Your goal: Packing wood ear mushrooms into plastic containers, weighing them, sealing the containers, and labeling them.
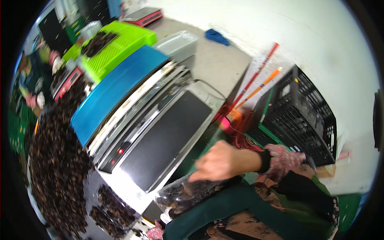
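Hanging over the upper edge of a clear bag (188, 196) is the right hand (216, 163); the bag, with dark pieces showing through its shiny film, lies low in front of the person, between that hand and the dark green apron (224, 206), near the close corner of a machine with a flat black panel (168, 136) and a raised blue lid (120, 90).

The likeliest trouble, as I judge it, is a slip; the film looks slick and the bag sits partly off to the side of the machine, so a loose hold could let it slide down the apron or tip out its contents if the mouth is open, which I cannot make out; stray pieces or creases at the mouth could also spoil a clean edge; a lit red light (121, 151) suggests the machine is powered, so careless fingers near its bar might be at risk.

The right hand's fingers (196, 175) are mostly curled, the lowest reaching down to the film; blur hides whether they pinch it or merely touch; the left hand (165, 216) seems to be a pale patch beside a pink cuff (155, 233), close to the bag's lower end; whether its fingers are spread or closed cannot be told.
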Tool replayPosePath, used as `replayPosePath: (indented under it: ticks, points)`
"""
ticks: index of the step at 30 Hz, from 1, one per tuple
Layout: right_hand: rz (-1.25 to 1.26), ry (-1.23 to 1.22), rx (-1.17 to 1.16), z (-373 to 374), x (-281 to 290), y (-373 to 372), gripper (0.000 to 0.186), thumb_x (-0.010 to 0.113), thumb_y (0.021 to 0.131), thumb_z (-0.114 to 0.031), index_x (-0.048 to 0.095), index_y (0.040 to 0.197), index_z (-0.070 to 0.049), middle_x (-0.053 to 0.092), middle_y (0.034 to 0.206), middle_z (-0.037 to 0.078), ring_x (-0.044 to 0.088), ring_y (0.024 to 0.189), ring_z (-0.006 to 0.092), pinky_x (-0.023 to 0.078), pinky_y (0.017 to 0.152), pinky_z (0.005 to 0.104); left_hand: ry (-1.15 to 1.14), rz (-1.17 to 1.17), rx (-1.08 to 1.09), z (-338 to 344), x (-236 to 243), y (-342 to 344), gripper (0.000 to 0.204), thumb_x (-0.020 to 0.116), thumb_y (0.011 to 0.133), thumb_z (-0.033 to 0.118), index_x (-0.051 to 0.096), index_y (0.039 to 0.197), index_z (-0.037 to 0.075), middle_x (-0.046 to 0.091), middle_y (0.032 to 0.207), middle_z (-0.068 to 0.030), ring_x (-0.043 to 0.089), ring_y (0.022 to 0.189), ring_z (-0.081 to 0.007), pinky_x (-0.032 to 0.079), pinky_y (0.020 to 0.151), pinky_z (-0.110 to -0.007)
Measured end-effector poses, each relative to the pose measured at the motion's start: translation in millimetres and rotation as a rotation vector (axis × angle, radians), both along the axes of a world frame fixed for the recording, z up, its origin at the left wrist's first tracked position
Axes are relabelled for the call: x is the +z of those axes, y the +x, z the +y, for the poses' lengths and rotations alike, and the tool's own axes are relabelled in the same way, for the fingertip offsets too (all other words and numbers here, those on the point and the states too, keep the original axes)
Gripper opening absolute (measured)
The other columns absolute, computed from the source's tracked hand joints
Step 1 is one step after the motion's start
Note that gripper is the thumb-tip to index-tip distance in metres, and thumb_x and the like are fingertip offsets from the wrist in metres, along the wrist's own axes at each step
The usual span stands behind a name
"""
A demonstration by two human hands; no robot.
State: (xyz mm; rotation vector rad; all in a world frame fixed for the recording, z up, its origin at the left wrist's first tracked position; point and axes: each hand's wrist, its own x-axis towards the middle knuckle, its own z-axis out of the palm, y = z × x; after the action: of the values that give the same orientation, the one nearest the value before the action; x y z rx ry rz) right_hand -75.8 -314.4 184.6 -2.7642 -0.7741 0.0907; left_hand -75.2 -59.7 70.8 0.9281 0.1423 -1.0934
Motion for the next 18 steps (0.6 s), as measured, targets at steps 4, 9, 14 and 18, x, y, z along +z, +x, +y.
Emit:
replayPosePath:
  ticks: [4,9,14,18]
  points:
    - [0.042,0.258,-0.164,-12,-18,-22,0.038,0.049,0.095,-0.039,0.049,0.07,-0.011,0.055,0.056,0.009,0.059,0.051,0.0276,0.04,0.038,0.0362,-0.113,-0.132,-0.199,-86,8,-6,0.038,0.06,0.089,0.027,0.053,0.115,-0.001,0.06,0.102,-0.0096,0.056,0.075,-0.0171,0.046,0.07,-0.028]
    - [-0.274,0.301,-0.472,-131,12,-118,0.014,0.054,0.089,-0.023,0.06,0.087,-0.01,0.059,0.072,0.007,0.061,0.06,0.0231,0.048,0.05,0.0336,-0.155,-0.205,-0.278,-162,14,-25,0.04,0.061,0.089,0.027,0.053,0.115,-0.002,0.06,0.103,-0.01,0.056,0.074,-0.0175,0.046,0.07,-0.028]
    - [-0.504,0.697,-1.552,-300,53,-281,0.05,0.045,0.097,-0.045,0.065,0.092,0.0,0.058,0.07,0.005,0.048,0.069,0.0058,0.044,0.063,0.0285,-0.107,-0.183,-0.242,-221,5,-36,0.028,0.057,0.092,0.021,0.055,0.11,-0.001,0.061,0.097,-0.0102,0.056,0.07,-0.0162,0.044,0.064,-0.027]
    - [-0.668,0.282,-1.91,-401,63,-406,0.052,0.049,0.095,-0.045,0.063,0.098,0.005,0.063,0.074,0.008,0.054,0.07,0.0127,0.046,0.068,0.0291,-0.048,-0.152,-0.249,-265,-13,-55,0.022,0.057,0.091,0.018,0.057,0.102,-0.001,0.06,0.09,-0.0098,0.054,0.065,-0.018,0.043,0.059,-0.029]
